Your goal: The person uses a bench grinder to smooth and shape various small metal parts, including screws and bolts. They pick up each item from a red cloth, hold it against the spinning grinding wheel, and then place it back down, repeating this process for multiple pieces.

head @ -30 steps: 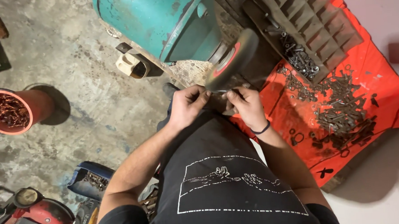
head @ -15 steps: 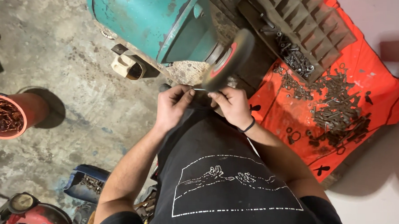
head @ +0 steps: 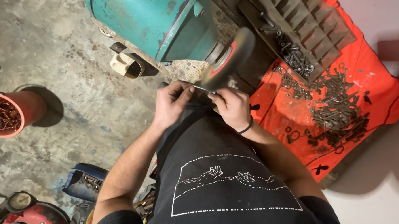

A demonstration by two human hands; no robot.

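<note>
While both hands pinch it, a thin metal rod (head: 201, 88) lies level against the lower edge of a wheel (head: 227, 60), a grey disc with a red hub on a teal grinder (head: 154, 18). It looks like a small steel pin or bolt: stiff, light, hard, probably smooth and easy to let slip or twist when pressed to the wheel. Its two ends are the places to hold it, with the middle left bare for the wheel, and that is how it is held. The left hand (head: 171, 102) is closed narrow on the left end, thumb and fingers together. The right hand (head: 232, 107), with a dark band at the wrist, is closed on the right end, which the fingers hide. Both hands sit just below the wheel, above the person's dark-shirted lap. To the right, an orange cloth (head: 375, 88) on the floor carries a heap of rusty bolts (head: 336, 109) near its middle and a dark slotted tray (head: 313, 19) at its top edge. At the far left edge of the concrete floor (head: 60, 64) stands an orange tub (head: 29, 107) of rusty parts.
</note>
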